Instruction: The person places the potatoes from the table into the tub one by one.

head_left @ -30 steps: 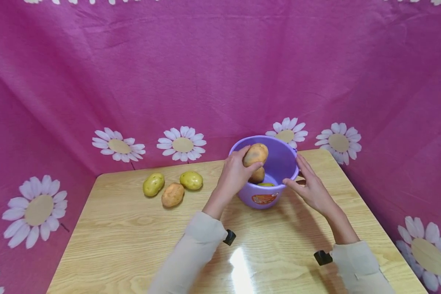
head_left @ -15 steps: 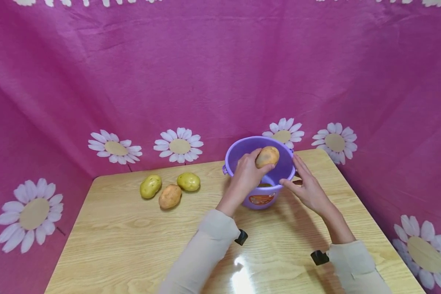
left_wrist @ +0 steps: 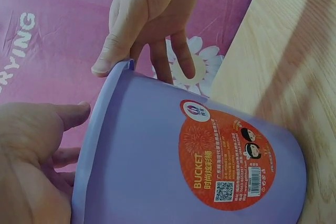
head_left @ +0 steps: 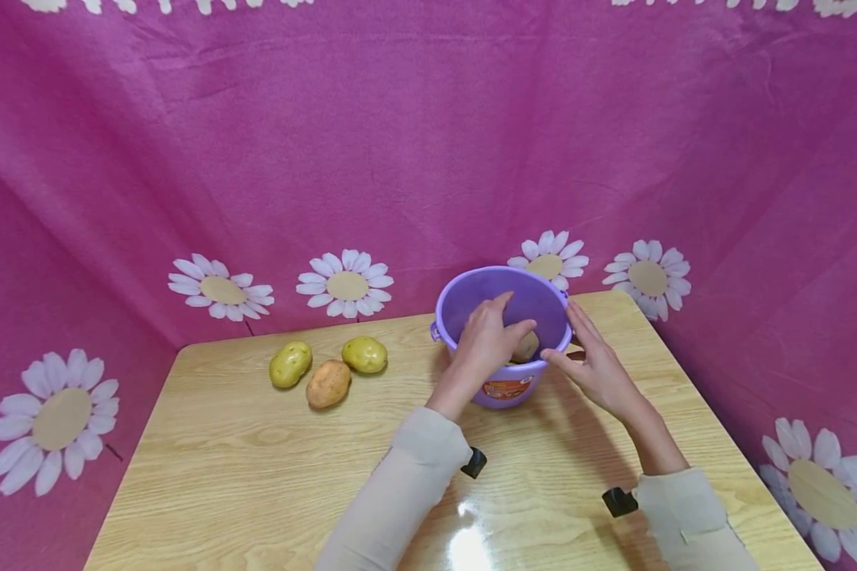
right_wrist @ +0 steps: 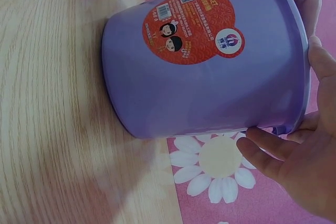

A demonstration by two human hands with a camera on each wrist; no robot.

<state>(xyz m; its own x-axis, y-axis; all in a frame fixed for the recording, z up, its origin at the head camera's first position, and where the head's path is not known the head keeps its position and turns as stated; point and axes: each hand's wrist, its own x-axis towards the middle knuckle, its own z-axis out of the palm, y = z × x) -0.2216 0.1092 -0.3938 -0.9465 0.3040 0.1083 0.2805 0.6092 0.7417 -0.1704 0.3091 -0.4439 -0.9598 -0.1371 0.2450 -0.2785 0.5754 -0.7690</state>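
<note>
In the head view my left hand hangs inside the mouth of a purple bucket, thumb and fingers spread apart. Just beyond the thumb a brown potato shows low in the bucket, apart from the fingers; the rest of the bucket's contents is hidden behind the hand. My right hand holds the bucket's right side at the rim. In the right wrist view the thumb lies at the rim and the fingers rest along the outer wall. The left wrist view shows the bucket's red label.
On the wooden table, left of the bucket, lie two yellow-green potatoes and a brown potato. A pink flowered cloth hangs behind the table and along both sides.
My left hand moved right over the bucket with a brown potato, then let it go; the potato is now lower inside. The right hand stays at the rim.
</note>
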